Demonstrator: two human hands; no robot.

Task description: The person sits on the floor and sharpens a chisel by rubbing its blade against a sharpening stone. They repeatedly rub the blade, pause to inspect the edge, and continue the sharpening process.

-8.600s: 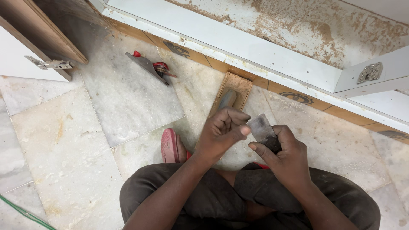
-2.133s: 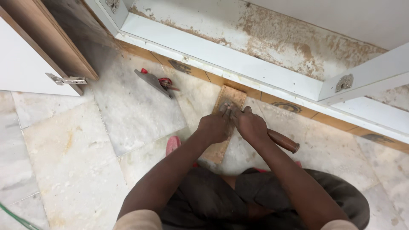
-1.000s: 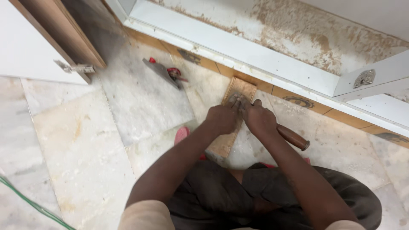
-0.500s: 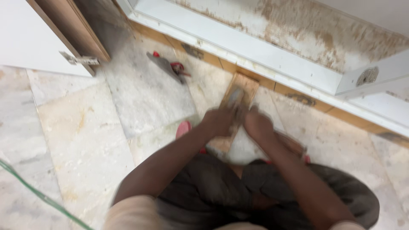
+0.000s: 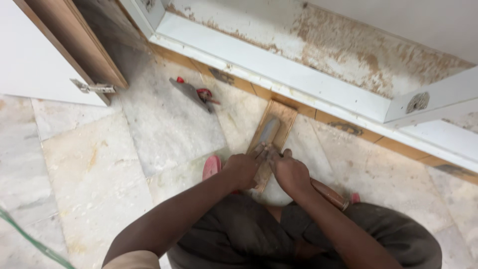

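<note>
A grey sharpening stone [image 5: 269, 130] lies in a wooden holder [image 5: 285, 115] on the marble floor, in front of my knees. My left hand [image 5: 242, 169] and my right hand [image 5: 291, 174] meet at the near end of the stone. Their fingertips press a small dark blade down on it, and the blade is mostly hidden under them. A brown wooden handle [image 5: 328, 194] sticks out from under my right wrist; whether it belongs to the blade I cannot tell.
A grey flat tool with red parts [image 5: 191, 92] lies on the floor to the far left of the stone. A white cabinet frame [image 5: 279, 65] runs along the back. An open door with a hinge [image 5: 94, 88] stands left. A red sandal [image 5: 211, 167] and green cable [image 5: 30, 239] lie nearby.
Earlier I held the small dark blade up in both hands above my lap. Since then both hands have stayed at the stone, shifting slightly along it, and my view has moved a little.
</note>
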